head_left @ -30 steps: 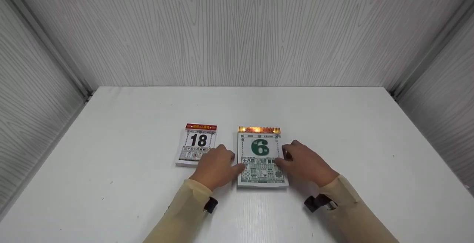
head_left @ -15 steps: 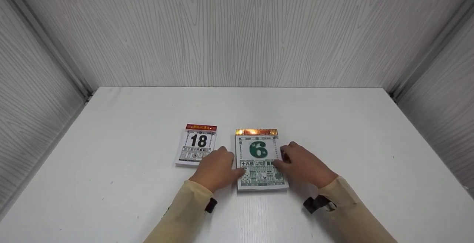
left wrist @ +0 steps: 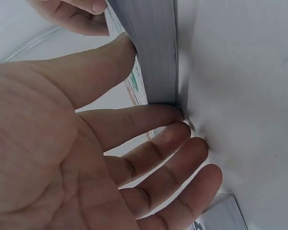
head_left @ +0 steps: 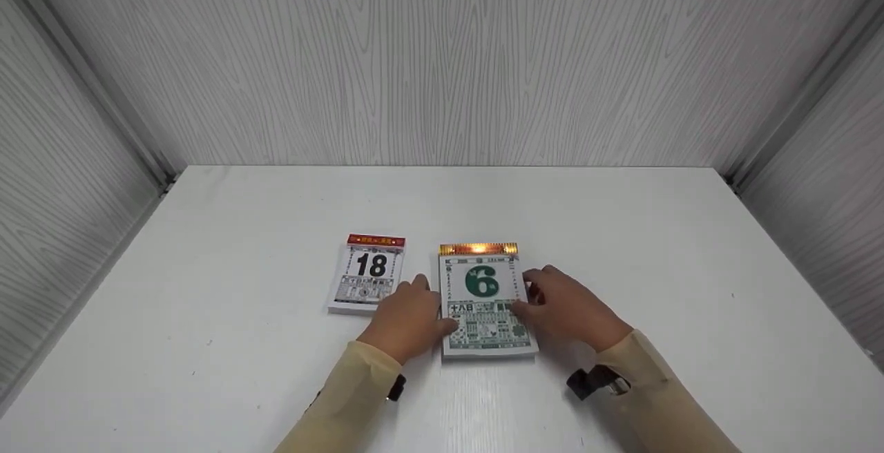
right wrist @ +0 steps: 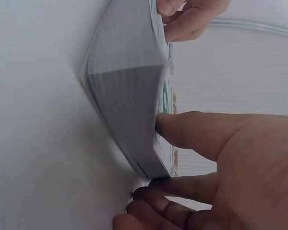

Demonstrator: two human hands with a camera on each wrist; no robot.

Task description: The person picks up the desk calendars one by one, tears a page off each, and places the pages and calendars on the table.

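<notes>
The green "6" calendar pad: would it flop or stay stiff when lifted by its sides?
The pad is a thick block of sheets in the right wrist view, so probably fairly stiff and weighty. The loose top leaf may lift. Both hands, left and right, flank it.

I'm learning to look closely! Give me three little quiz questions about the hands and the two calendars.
1. True or false: the left hand touches the green 6 calendar.
2. Which calendar looks smaller? A) the black 18 calendar B) the green 6 one
3. Fill in: both calendars lie on the white ____.

Key:
1. True; its thumb rests on the page edge, while the right hand is at the opposite side.
2. A
3. table
</notes>
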